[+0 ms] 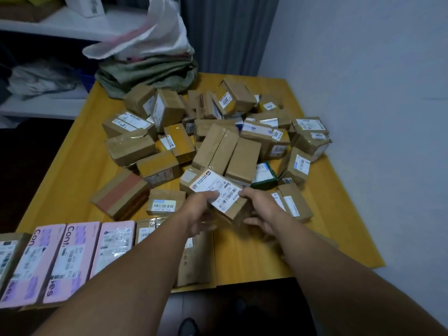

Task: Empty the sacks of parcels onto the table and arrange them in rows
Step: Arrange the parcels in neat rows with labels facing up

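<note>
A heap of brown cardboard parcels [218, 137] covers the middle and back of the yellow table [72, 170]. Both hands hold one brown parcel with a white barcode label [218, 190] just above the table's front half. My left hand [201, 209] grips its left end, thumb on the label. My right hand [257, 209] grips its right end. Along the front left edge lies a row of parcels, three pink ones [68, 258] among them. Emptied sacks, green [150, 73] under white [155, 37], lie piled at the back left corner.
White shelves [48, 27] with bags and boxes stand left of the table. A grey curtain hangs behind, and a pale wall [363, 117] runs along the right side. Bare yellow tabletop [254, 258] shows at the front right, beside the row.
</note>
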